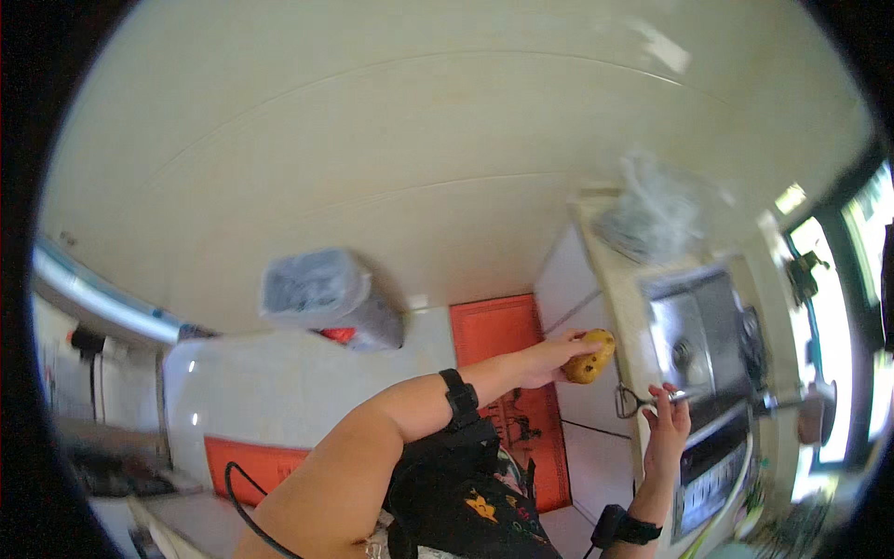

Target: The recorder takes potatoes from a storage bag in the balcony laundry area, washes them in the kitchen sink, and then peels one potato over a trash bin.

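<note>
A yellow-brown potato [589, 357] with dark spots is held in my left hand [557, 360], just off the counter's front edge. To its right, my right hand [667, 426] grips a Y-shaped peeler [630, 402], whose frame points towards the potato without touching it. The peeler's handle is partly covered by my fingers. Beyond my right hand lies a stainless steel sink [688, 342] with a drain.
A clear plastic bag [653, 209] rests on the counter's far end. A lined trash bin [314, 286] stands on the floor by the wall. Red mats [492, 314] lie on the floor. A dish rack or appliance [709, 482] sits beside the sink; which one, I cannot tell.
</note>
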{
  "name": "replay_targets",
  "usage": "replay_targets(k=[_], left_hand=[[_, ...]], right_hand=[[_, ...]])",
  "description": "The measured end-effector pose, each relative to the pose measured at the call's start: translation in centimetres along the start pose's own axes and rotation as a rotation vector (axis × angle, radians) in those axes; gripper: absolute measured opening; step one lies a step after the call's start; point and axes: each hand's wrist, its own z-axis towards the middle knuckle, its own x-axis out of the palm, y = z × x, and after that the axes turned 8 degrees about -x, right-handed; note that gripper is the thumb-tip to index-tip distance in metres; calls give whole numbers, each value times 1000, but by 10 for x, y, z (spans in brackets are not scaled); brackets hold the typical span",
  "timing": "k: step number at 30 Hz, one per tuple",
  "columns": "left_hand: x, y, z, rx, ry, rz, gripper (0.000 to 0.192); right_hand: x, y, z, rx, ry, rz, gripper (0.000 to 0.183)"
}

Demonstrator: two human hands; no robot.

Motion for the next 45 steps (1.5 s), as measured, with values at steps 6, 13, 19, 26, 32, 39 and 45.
replay_targets(k=[6, 13, 19, 26, 32, 39, 45], left_hand=[[-123, 11, -96, 258, -327, -191, 52], [-200, 29, -259, 603, -418, -555, 44], [-282, 38, -324, 695, -580, -504, 45], [-364, 22, -368, 487, -510, -566, 60], [-388, 13, -382, 224, -508, -476, 61], [-417, 19, -375, 131, -606, -418, 55], [-442, 26, -380, -6, -769, -445, 54]], right_hand=[[175, -20, 40, 179, 497, 279, 17], [350, -38, -5, 376, 872, 440, 21], [467, -28, -57, 304, 1071, 372, 21], [576, -56, -120, 378, 997, 323, 14], [600, -88, -132, 323, 1044, 330, 18], [612, -136, -139, 418, 898, 522, 16], [638, -201, -107, 404, 659, 436, 15]])
